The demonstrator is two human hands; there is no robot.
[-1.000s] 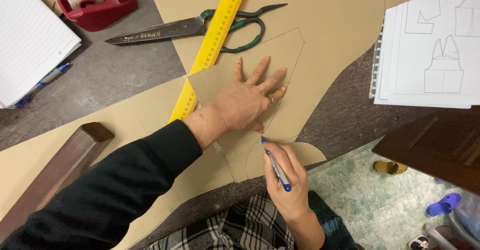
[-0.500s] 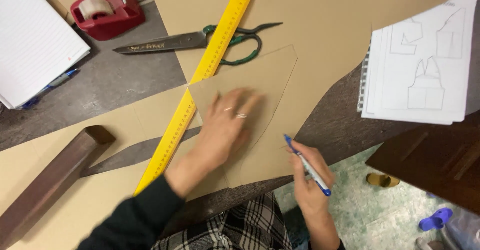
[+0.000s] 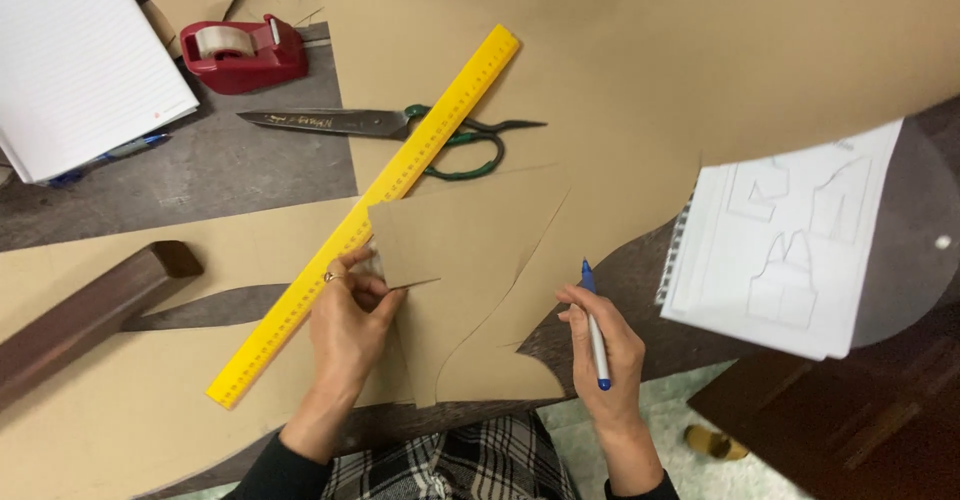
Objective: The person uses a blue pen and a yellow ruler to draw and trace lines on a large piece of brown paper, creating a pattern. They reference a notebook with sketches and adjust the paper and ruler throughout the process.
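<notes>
With our left hand [image 3: 350, 320] pinching the near edge of the cut brown paper piece [image 3: 450, 270] beside the yellow ruler [image 3: 370, 210] on the counter [image 3: 200, 175], and our right hand [image 3: 600, 345] closed around the blue pen [image 3: 594, 325], we lift slowly to avoid creasing.

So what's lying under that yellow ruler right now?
The yellow ruler lies on brown pattern paper and crosses the green-handled scissors at their pivot, which it hides. Its lower end also rests on paper.
</notes>
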